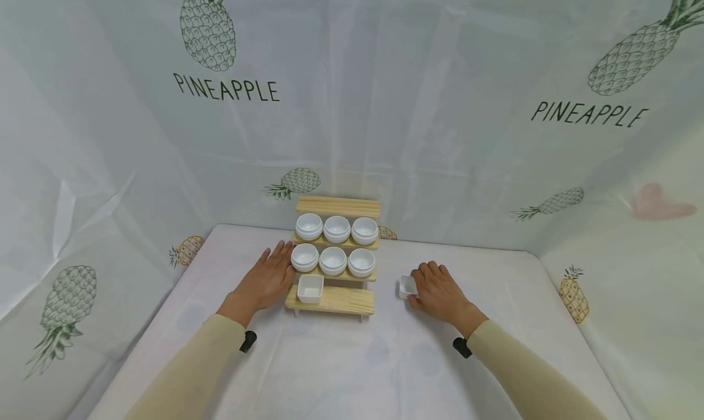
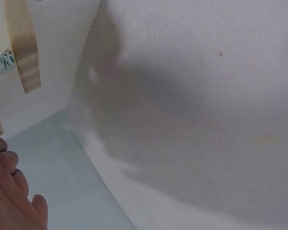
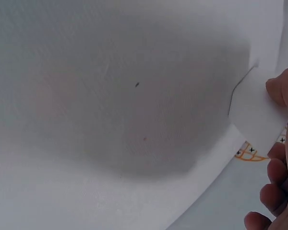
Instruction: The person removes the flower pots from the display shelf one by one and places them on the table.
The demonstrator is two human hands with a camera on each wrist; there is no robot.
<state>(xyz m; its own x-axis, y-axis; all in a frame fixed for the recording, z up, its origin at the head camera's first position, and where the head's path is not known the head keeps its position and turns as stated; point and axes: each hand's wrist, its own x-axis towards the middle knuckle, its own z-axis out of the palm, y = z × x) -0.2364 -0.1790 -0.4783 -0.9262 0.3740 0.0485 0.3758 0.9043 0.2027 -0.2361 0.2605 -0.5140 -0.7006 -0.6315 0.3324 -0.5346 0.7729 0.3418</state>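
Observation:
A three-tier wooden stand [image 1: 335, 308] holds white dishes. Several round white bowls [image 1: 332, 261] fill the middle and upper tiers in rows of three. On the bottom tier, at its left end, sits a square white dish [image 1: 310, 289]. My left hand [image 1: 267, 279] lies along the stand's left side with fingers extended, fingertips right at the wood; the left wrist view shows its fingers [image 2: 20, 182] beside a wooden end [image 2: 26, 57]. To the right of the stand, my right hand [image 1: 440, 293] pinches a second square white dish [image 3: 257, 108] between thumb and fingers, low over the table.
A pale cloth covers the table [image 1: 341, 371]. Behind and at both sides hang white sheets [image 1: 396, 132] printed with pineapples. A wooden back slat [image 1: 338, 206] tops the stand behind the upper bowls.

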